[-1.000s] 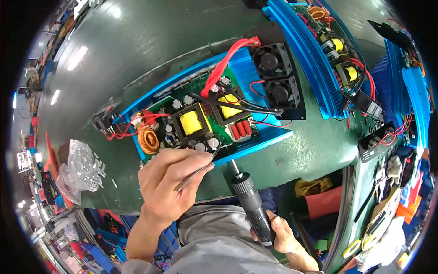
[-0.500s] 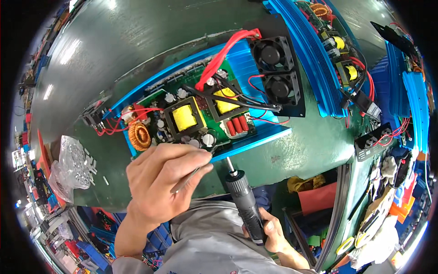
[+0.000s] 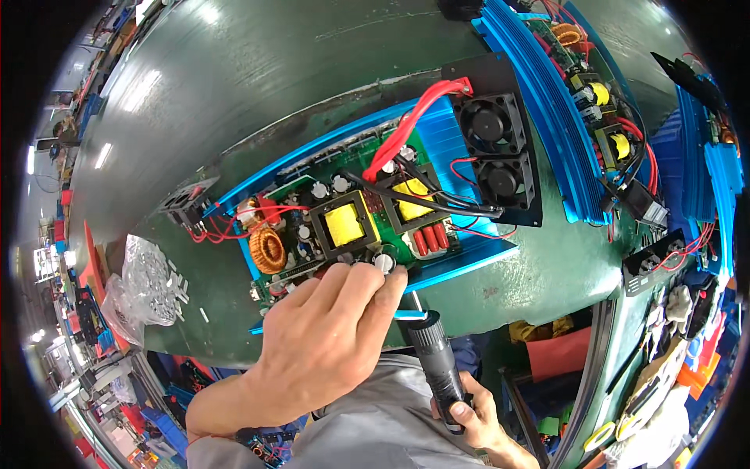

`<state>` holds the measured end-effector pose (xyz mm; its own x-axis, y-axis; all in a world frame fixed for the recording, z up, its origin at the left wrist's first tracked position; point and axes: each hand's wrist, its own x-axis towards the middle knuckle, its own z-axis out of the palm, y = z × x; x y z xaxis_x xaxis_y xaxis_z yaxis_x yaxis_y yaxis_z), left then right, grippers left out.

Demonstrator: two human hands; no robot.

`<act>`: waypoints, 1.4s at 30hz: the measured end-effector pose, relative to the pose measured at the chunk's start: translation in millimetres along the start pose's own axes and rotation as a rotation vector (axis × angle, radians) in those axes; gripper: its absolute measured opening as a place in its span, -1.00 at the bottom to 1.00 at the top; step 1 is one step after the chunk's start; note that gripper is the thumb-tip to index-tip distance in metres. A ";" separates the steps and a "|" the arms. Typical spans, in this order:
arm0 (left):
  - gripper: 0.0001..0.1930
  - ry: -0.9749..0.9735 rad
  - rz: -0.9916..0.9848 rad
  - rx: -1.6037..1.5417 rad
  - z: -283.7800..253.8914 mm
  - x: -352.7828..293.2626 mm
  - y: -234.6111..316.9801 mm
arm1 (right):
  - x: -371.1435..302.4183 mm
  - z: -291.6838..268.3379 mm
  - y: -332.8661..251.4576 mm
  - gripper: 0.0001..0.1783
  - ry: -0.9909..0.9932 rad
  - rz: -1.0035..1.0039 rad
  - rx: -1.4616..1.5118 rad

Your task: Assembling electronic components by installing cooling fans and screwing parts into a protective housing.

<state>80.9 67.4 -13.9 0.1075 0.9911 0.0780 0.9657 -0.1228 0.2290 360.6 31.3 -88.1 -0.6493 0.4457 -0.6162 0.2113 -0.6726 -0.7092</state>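
A blue metal housing (image 3: 469,266) lies on the green bench, holding a circuit board with yellow-wound transformers (image 3: 344,225), a copper toroid coil (image 3: 268,250) and red cylindrical parts (image 3: 431,238). My left hand (image 3: 324,336) is closed over its near edge, palm down, with the fingertips by a round capacitor (image 3: 383,263). A pale strip (image 3: 410,315) juts from beneath that hand, apparently the tweezers; the fingers hide the rest. My right hand (image 3: 476,410) grips a black electric screwdriver (image 3: 437,363), its bit pointing up close to the housing's near wall.
Two black fans (image 3: 500,152) sit on a plate at the housing's right end; another fan (image 3: 187,205) is at the left. A second blue housing (image 3: 539,109) stands to the right. A clear plastic bag (image 3: 141,289) with small pale pieces lies left.
My left hand has turned palm down and moved right and slightly down, now covering most of the tweezers. The screwdriver has shifted right and down in view; the whole scene has shifted likewise.
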 end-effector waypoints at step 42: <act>-0.76 0.416 -1.188 -0.150 -2.9 -211.8 -79.9 | 5.8 15.9 53.7 -0.05 0.400 -0.183 -0.011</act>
<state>-19.7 -132.8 -45.9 -0.9125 0.4070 0.0412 0.3768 0.7970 0.4720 356.5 -11.6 -124.2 -0.3429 0.7523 -0.5626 0.1281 -0.5558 -0.8214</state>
